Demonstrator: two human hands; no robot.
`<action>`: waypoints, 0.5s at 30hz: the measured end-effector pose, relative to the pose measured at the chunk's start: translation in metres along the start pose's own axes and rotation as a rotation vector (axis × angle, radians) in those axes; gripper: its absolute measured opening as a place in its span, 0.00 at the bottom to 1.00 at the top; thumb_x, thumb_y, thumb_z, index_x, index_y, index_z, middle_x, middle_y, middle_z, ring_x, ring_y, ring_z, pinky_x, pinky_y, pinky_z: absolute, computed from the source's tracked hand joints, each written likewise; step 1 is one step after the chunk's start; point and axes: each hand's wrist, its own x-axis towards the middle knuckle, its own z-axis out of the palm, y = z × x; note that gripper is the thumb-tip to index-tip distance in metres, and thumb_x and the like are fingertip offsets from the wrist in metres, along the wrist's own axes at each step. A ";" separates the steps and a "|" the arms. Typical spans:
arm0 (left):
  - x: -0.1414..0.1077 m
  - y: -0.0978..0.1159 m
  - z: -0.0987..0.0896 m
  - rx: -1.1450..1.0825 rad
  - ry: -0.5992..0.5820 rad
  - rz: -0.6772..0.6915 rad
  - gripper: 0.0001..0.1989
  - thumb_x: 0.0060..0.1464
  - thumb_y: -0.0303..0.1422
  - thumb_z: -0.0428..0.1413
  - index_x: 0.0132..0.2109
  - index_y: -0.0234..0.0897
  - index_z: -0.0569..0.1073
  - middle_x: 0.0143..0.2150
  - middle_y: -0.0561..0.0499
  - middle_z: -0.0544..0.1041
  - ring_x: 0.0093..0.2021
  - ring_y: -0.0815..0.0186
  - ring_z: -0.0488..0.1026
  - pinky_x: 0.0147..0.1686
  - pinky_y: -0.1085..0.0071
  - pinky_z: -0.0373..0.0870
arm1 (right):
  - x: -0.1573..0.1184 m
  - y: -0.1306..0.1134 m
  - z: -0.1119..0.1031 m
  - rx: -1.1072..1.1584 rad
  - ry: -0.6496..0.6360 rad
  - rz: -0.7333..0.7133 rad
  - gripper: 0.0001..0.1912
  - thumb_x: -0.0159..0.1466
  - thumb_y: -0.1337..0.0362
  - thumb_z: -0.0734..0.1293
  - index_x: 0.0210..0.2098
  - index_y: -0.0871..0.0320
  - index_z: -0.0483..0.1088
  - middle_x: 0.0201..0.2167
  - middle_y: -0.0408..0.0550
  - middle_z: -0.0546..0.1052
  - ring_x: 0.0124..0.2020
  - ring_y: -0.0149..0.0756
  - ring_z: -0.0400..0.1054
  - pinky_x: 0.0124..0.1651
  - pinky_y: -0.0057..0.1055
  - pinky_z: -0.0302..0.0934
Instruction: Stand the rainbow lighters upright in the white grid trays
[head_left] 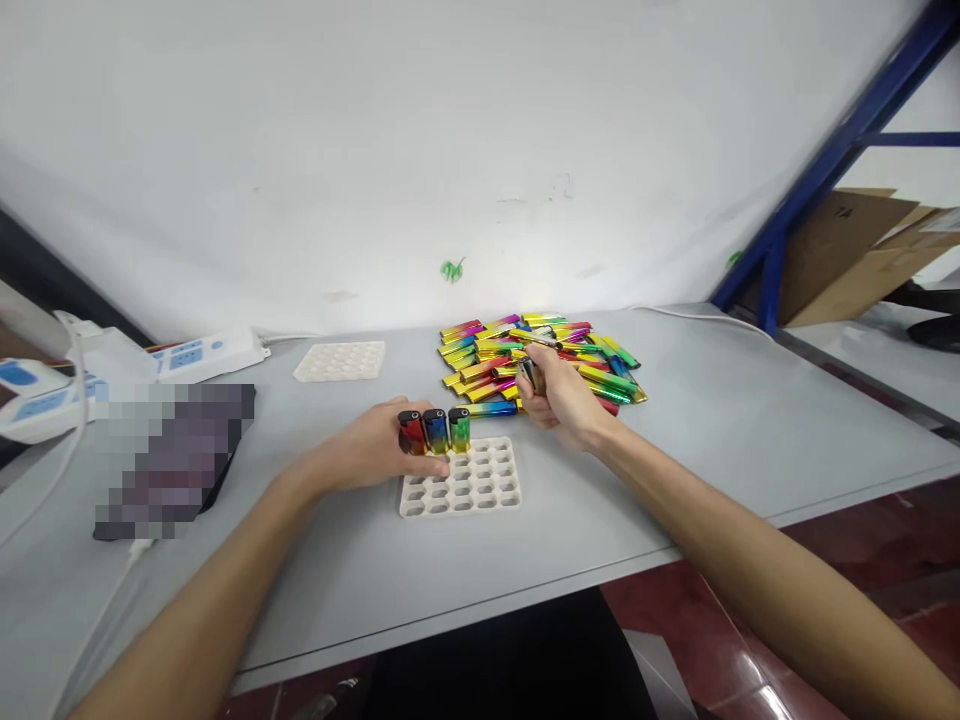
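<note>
1. White wall rises behind a grey counter; at the right, a blue frame and boxes run out of view.
2. On the counter, before the person, lies a pale tray with rows of hollows. Three lighters, red, blue and green with black tops, stand side by side at its far edge; their lower ends are hard to make out.
3. The left hand is at the tray's left side, its thumb in front of the lighters and its other fingers partly hidden behind them. Whether its grip is clamped on them cannot be told.
4. The right hand has its grip closed around a metal-topped piece, mostly covered by the fingers, at the near side of a pile of shiny coloured tubes. Overlap hides many of the tubes.
5. Further left lie a second tray, power strips, one cut off by the edge, and a dark object obscured by pixelation.
</note>
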 end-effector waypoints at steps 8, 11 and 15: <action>-0.001 0.002 0.000 0.029 -0.024 0.005 0.29 0.40 0.56 0.65 0.46 0.44 0.76 0.42 0.51 0.76 0.40 0.58 0.73 0.37 0.66 0.67 | 0.003 0.009 0.001 -0.044 0.016 -0.060 0.26 0.69 0.46 0.53 0.21 0.55 0.58 0.14 0.35 0.50 0.15 0.26 0.38 0.17 0.26 0.37; -0.001 0.003 0.000 0.025 -0.034 0.010 0.28 0.40 0.56 0.64 0.44 0.43 0.76 0.41 0.52 0.75 0.39 0.59 0.73 0.36 0.67 0.66 | 0.002 0.010 -0.001 -0.046 -0.036 -0.140 0.24 0.69 0.45 0.54 0.29 0.56 0.66 0.19 0.38 0.60 0.17 0.28 0.51 0.20 0.27 0.49; -0.001 0.002 -0.001 0.014 -0.042 0.041 0.27 0.41 0.57 0.64 0.42 0.43 0.75 0.39 0.53 0.74 0.38 0.61 0.71 0.35 0.68 0.65 | -0.005 0.006 -0.002 -0.213 -0.180 -0.279 0.15 0.66 0.51 0.65 0.33 0.56 0.69 0.33 0.44 0.74 0.35 0.33 0.68 0.41 0.31 0.63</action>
